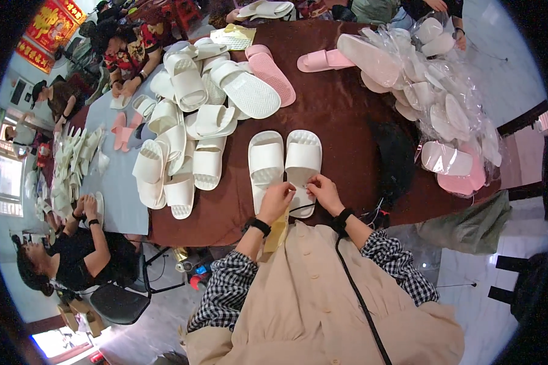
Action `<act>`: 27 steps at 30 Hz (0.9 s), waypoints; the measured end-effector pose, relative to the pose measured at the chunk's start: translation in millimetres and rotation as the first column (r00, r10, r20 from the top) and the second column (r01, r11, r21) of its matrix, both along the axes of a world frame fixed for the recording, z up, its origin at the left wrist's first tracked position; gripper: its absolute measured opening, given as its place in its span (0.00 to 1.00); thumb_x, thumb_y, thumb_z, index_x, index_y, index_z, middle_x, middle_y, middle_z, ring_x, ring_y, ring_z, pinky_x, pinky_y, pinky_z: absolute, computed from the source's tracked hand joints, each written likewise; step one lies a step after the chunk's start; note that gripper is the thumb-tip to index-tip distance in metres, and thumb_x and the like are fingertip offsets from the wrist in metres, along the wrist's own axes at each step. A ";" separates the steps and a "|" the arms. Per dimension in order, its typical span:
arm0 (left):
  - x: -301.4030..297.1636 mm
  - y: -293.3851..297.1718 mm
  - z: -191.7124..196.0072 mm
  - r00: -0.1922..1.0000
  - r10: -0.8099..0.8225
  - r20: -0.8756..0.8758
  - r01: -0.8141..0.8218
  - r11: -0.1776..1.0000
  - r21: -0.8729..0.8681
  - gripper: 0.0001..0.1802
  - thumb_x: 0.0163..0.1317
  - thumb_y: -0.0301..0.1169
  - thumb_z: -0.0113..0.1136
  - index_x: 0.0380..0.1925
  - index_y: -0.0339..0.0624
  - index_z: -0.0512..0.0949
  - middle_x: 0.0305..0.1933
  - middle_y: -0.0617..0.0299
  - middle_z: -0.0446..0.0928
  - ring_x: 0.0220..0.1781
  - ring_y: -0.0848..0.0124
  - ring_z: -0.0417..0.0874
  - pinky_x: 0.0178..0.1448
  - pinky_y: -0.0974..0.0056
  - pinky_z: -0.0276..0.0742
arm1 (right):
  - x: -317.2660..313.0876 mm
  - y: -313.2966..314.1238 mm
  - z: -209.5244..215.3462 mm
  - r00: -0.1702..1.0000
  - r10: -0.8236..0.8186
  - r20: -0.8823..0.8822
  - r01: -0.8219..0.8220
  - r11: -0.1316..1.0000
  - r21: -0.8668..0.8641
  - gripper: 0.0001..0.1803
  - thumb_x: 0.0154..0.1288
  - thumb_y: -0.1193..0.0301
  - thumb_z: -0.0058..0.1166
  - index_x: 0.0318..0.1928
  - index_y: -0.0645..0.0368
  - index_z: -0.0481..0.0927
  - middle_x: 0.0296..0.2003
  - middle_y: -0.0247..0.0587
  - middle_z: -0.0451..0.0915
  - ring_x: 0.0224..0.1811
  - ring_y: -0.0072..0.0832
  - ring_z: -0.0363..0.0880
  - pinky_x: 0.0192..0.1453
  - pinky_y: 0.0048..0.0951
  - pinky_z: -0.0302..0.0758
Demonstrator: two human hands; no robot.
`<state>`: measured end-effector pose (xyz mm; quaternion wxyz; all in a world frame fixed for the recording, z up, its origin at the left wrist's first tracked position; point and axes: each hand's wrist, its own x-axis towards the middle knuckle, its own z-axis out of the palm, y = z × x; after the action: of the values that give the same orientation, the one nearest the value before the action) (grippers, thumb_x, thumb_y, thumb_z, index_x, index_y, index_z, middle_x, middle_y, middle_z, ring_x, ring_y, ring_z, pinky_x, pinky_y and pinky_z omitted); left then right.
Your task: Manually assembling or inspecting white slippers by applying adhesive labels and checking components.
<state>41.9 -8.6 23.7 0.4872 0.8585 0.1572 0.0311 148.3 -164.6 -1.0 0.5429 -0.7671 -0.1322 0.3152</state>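
A pair of white slippers lies side by side in front of me: the left slipper (266, 159) and the right slipper (303, 157). My left hand (276, 204) is over the near end of the left one, its fingers pinched together. Over the near end of the right one, my right hand (326, 194) is also closed in a pinch. The fingertips of both hands are close to each other, and whatever they hold is too small to make out. A yellow strip (277, 233) hangs beside my left wrist.
Loose white slippers (189, 85) are heaped at the left, with a pink slipper (271, 76) at their right. Slippers in clear plastic bags (447, 115) cover the table's right end. A dark cable (359, 292) runs down my front. Co-workers (82, 255) sit along the left.
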 end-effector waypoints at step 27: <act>10.8 -15.8 -29.2 0.995 0.096 -0.014 -0.097 0.976 -0.193 0.09 0.57 0.29 0.60 0.33 0.32 0.76 0.27 0.56 0.77 0.30 0.70 0.76 0.37 0.65 0.73 | -12.9 1.5 1.4 0.846 0.195 0.495 -0.125 0.977 -0.171 0.09 0.59 0.72 0.56 0.37 0.66 0.76 0.32 0.50 0.79 0.35 0.40 0.80 0.39 0.36 0.77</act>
<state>52.6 -24.4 -5.6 0.5660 0.7984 0.2018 0.0374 135.4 -163.1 0.3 0.4085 -0.8434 -0.3134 0.1536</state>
